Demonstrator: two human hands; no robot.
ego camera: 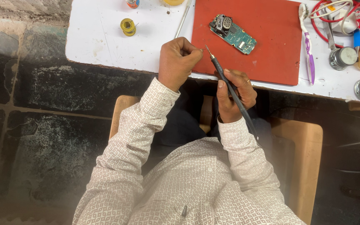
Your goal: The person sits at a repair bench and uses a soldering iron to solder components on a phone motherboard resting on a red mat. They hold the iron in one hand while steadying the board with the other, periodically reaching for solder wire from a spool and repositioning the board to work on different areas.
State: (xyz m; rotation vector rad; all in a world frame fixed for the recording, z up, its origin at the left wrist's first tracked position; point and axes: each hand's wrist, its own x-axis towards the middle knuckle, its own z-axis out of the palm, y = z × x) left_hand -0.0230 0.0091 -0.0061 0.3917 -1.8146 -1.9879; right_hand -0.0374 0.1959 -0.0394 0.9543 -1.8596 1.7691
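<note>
Gripping the slim, stiff, light soldering iron [232, 93] mid-barrel, the right hand [234, 98] has its fingers clamped on it over the worktop [101, 37] edge, its tip touching the left hand [178, 60], pinched shut at ten o'clock, with the fragile green circuit board [233, 34] on a matte red mat [271, 46] beyond at twelve.

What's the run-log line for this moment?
right hand: holds soldering iron | left hand: pinched at iron tip | circuit board: on red mat, untouched
</note>
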